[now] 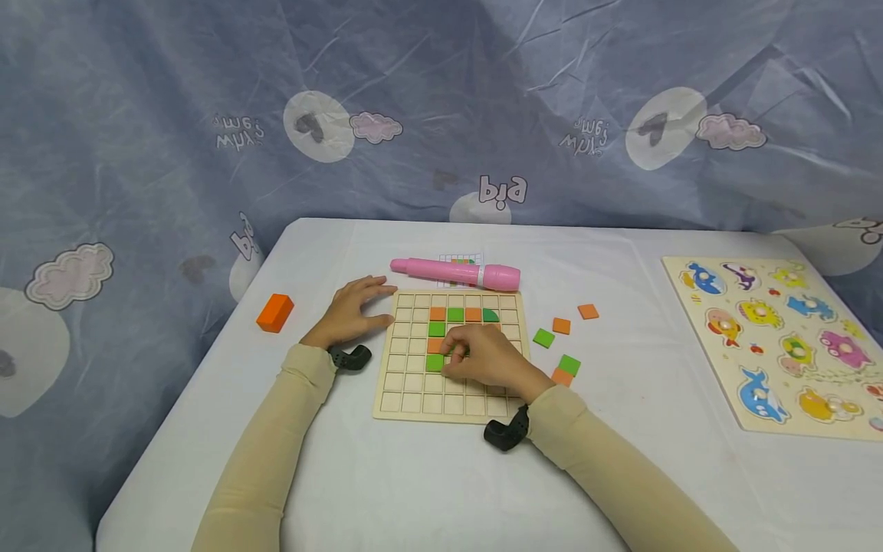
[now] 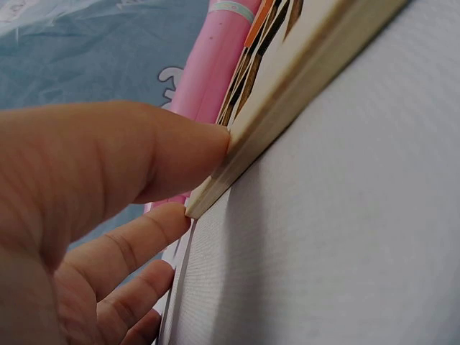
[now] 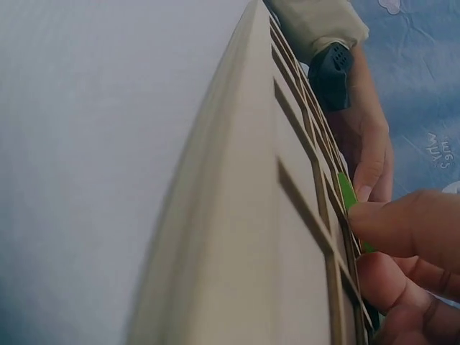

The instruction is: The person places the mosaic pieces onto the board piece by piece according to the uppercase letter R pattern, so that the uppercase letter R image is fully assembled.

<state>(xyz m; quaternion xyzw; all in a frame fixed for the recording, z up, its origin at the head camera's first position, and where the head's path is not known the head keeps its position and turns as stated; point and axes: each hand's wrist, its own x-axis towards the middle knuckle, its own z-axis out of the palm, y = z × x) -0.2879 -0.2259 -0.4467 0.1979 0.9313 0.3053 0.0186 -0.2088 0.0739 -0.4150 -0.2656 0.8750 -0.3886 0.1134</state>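
A light wooden grid board [image 1: 403, 382] lies on the table, with orange and green square tiles and a green rounded piece [image 1: 490, 315] in its cells. My right hand [image 1: 490, 354] is over the board's middle, thumb and index finger pinching a green tile [image 1: 434, 363] at the lower end of the tile column. In the right wrist view the thumb covers part of this green tile [image 3: 347, 191]. My left hand [image 1: 350, 313] is at the board's upper left, fingers spread. Its thumb [image 2: 190, 154] touches the board's edge [image 2: 269, 118], and the index fingertip is right at the corner.
Beyond the board, a pink pen-shaped stick [image 1: 441, 271] lies across a printed pattern card [image 1: 461, 257]. Several loose tiles, such as a green one [image 1: 543, 337], are scattered right of the board. An orange block [image 1: 275, 313] stands far left; an animal puzzle board [image 1: 766, 337] lies far right.
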